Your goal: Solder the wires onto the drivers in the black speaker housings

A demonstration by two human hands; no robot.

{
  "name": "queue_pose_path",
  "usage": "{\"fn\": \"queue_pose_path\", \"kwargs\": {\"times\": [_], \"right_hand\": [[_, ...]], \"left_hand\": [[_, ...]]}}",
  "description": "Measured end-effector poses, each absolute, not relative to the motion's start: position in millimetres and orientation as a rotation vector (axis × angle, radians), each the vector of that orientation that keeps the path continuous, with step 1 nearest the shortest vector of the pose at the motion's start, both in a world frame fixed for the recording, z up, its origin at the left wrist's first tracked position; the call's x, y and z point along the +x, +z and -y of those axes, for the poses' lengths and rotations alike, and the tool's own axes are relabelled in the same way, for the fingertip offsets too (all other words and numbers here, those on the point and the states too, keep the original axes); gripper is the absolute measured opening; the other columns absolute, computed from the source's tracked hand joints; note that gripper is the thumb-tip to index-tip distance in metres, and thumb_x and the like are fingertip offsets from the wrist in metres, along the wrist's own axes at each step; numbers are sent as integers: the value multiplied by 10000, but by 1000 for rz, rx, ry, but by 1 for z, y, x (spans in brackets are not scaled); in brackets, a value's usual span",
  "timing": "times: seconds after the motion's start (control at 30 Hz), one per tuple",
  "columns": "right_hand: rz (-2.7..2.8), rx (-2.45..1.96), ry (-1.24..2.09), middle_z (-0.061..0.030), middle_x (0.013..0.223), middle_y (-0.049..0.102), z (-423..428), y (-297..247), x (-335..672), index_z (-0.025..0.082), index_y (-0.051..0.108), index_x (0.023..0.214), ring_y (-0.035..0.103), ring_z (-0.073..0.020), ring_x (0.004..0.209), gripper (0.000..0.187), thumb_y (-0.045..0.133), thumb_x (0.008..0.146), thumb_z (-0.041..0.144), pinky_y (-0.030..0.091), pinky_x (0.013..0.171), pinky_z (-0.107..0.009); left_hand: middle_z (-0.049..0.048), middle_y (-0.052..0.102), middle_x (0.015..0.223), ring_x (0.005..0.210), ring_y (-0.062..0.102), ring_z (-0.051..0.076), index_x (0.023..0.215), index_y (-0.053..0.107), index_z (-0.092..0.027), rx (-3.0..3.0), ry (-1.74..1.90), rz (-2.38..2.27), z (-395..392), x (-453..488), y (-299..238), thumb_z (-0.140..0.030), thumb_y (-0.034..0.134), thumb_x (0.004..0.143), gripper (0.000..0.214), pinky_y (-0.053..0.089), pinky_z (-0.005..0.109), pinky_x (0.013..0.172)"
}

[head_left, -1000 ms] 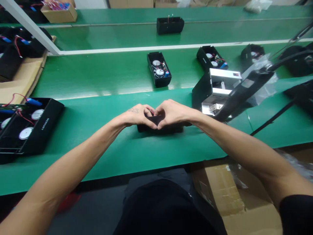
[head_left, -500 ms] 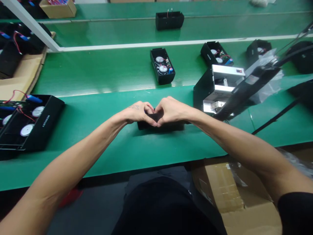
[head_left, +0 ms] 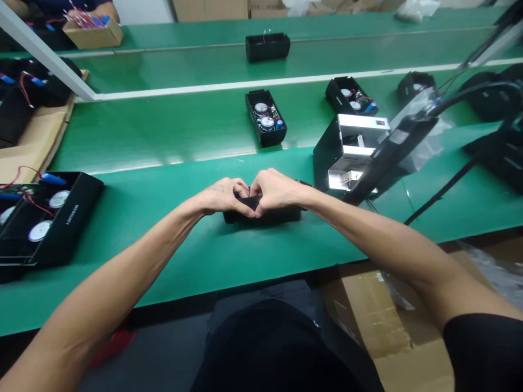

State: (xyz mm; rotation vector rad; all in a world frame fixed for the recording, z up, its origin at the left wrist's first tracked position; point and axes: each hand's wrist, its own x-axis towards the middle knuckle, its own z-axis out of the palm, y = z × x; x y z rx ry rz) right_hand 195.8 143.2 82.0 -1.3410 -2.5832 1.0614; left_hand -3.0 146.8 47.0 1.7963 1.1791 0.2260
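Note:
A black speaker housing point(head_left: 269, 215) rests on the green bench right in front of me. My left hand point(head_left: 224, 196) is closed over its left part, the thumb along the near edge and the fingers curled behind it. Beside it my right hand point(head_left: 278, 190) grips the same housing near the middle, and the two thumb tips almost meet. What the fingertips touch inside the housing is hidden. Just beyond lies an open speaker housing point(head_left: 265, 118) with two round drivers, wires and a blue battery.
At left stands a large open housing point(head_left: 77, 218). On the right are a black and silver machine point(head_left: 327, 155) and a dark arm point(head_left: 396, 141). Farther back sit more housings point(head_left: 351, 95) and a carton of wires point(head_left: 93, 37). Cardboard boxes point(head_left: 368, 310) lie below the bench edge.
The camera view has shifted slightly, so the benches and things on them appear a little lower and mostly further left. Both hands keep almost the same grip on the housing.

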Motion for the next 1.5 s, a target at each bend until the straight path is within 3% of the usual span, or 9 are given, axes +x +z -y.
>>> {"fn": "queue_pose_path", "kwargs": {"times": [0.33,0.47,0.63,0.73,0.87,1.07,1.17,1.33,1.5], "right_hand": [[2659,-1245,1000,36,570,547,-136,79,200,168,699,686,494,-137,588,171,826,640,272,313,555,-292],[2348,-1084,545,-53,930,721,-98,91,232,210,743,995,636,-238,901,224,760,772,200,497,827,-383],[1258,-1402,-207,-132,1225,624,-54,70,307,226,614,1292,628,-274,1034,427,716,891,329,534,898,-474],[1178,-1657,-266,-191,1359,565,-59,48,345,196,526,1394,610,-317,1134,612,716,880,472,514,977,-557],[1149,-1658,208,-97,995,709,-78,30,366,205,591,1085,687,-276,934,441,769,827,515,566,883,-503],[1054,-1217,668,96,635,560,-80,21,352,232,541,1069,531,-117,441,382,780,805,370,472,530,-315],[989,-1164,609,103,592,541,-79,38,354,236,554,1015,515,-113,440,343,796,803,355,455,523,-307],[1000,-1068,297,83,658,587,-91,82,361,284,510,1219,577,-148,500,461,747,853,436,524,592,-350],[1094,-1118,329,114,579,555,-111,83,356,272,488,1064,535,-134,454,426,781,821,462,512,581,-342]], "left_hand": [[18,641,1047,931,603,201,612,705,-212,1854,223,-1141,-143,-3,44,-529,914,558,384,474,372,868],[27,650,1058,1027,614,241,642,730,-219,1997,328,-1165,-126,-5,32,-461,933,568,325,490,420,965],[37,698,1045,1340,496,383,720,768,-278,2390,600,-1172,-81,-3,5,-299,913,651,162,368,637,1126],[39,722,1021,1361,488,385,785,763,-281,2540,726,-1144,-63,-2,-3,-206,835,734,115,345,674,1135],[43,736,1020,1372,493,390,824,759,-274,2595,746,-1129,-58,-2,-2,-169,793,758,129,350,677,1144],[49,740,1004,1368,492,405,848,764,-282,2626,709,-1120,-60,-7,-6,-175,777,770,133,342,696,1136],[46,743,975,1345,508,415,834,760,-291,2655,748,-1102,-61,-11,-11,-181,774,758,134,362,699,1104],[45,745,954,1312,526,426,826,750,-294,2677,801,-1084,-65,0,-17,-206,787,751,121,387,696,1062],[38,741,970,1320,523,411,818,744,-290,2646,814,-1131,-66,24,-15,-212,796,767,108,373,678,1084]]}}
